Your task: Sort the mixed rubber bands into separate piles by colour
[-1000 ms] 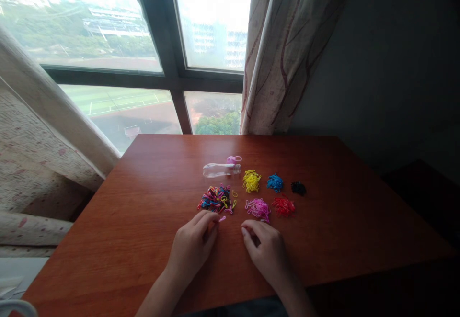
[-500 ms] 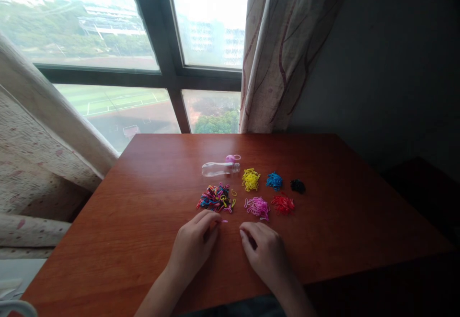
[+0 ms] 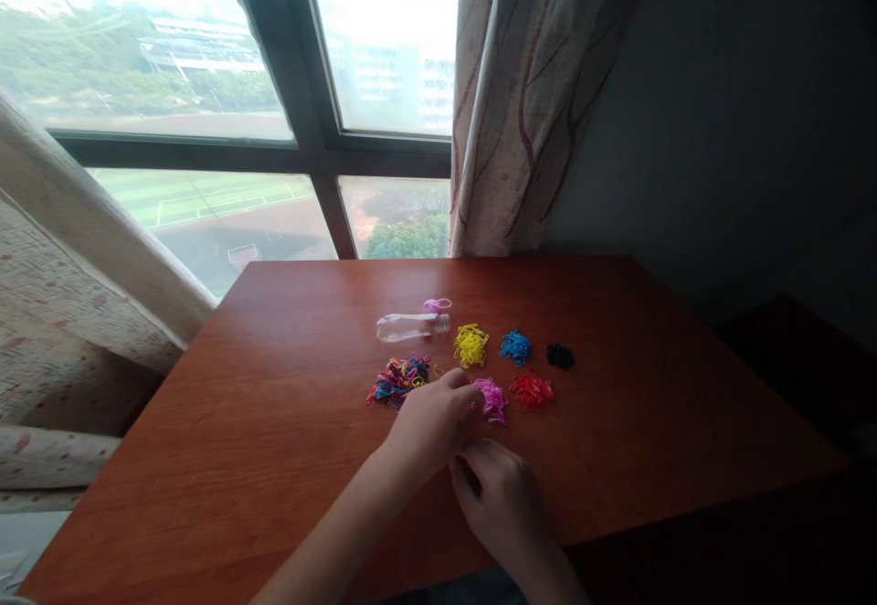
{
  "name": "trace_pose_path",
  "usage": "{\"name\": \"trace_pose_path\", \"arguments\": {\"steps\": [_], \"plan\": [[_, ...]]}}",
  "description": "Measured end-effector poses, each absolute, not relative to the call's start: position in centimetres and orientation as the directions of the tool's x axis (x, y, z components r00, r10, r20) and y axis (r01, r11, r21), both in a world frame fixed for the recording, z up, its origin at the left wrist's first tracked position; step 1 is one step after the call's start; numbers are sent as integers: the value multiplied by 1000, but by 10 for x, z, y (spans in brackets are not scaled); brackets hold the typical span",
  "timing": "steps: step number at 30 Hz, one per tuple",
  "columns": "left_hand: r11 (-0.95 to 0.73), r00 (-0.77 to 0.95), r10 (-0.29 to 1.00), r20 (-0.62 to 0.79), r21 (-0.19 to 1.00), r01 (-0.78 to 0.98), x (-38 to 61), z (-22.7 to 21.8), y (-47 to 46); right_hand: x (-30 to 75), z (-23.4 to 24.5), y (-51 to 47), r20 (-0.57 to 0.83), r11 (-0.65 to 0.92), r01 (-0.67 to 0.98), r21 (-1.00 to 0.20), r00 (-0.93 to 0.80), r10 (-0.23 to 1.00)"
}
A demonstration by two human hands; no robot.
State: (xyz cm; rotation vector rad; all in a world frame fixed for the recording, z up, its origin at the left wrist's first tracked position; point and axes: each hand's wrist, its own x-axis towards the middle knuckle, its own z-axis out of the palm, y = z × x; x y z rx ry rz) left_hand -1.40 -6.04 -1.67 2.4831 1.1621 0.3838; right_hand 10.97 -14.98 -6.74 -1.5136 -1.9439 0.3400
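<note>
My left hand point(image 3: 435, 418) reaches over the table to the left edge of a pile of pink plastic stitch markers point(image 3: 491, 401). Its fingers are pinched together, and the back of the hand hides what they hold, if anything. Just below, my right hand point(image 3: 499, 486) rests with curled fingers, its fingertips partly covered by the left hand; I cannot make out anything in them. Left of my left hand lies a mixed-colour heap of the same markers point(image 3: 397, 380), partly hidden by that hand. A single yellow marker point(image 3: 438, 371) sits beside the heap.
Sorted piles of yellow point(image 3: 470, 345), blue point(image 3: 515, 347), black point(image 3: 560, 355) and red markers point(image 3: 532, 391) lie to the right. Behind the mixed heap, a clear bottle point(image 3: 411, 327) lies on its side, with a pink looped cap point(image 3: 436, 305) behind it. A window and curtains border the table point(image 3: 239, 422).
My left hand has moved right from the mixed heap, where a pink marker showed at its fingertips, to the pink pile. My right hand has stayed nearly in place. The view has shifted slightly.
</note>
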Motion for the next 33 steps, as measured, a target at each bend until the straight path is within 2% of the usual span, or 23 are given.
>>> {"name": "trace_pose_path", "arguments": {"steps": [4,10,18,22,33], "plan": [[-613,657,753,44,409,676,-6,-18,-54,111,-70,-150,330,304,763,-571,-125,936],[-592,629,774,75,437,677,-9,-19,-52,111,-70,-148,330,313,742,-593,-131,935],[-484,474,865,167,526,699,-57,-24,-65,111,-62,-147,271,295,711,-638,-150,951],[-401,371,913,170,547,735,-91,-30,-74,110,-61,-147,266,285,714,-640,-142,954],[-297,261,955,140,453,841,-103,-36,-86,111,-66,-146,297,303,725,-619,-141,944]]}}
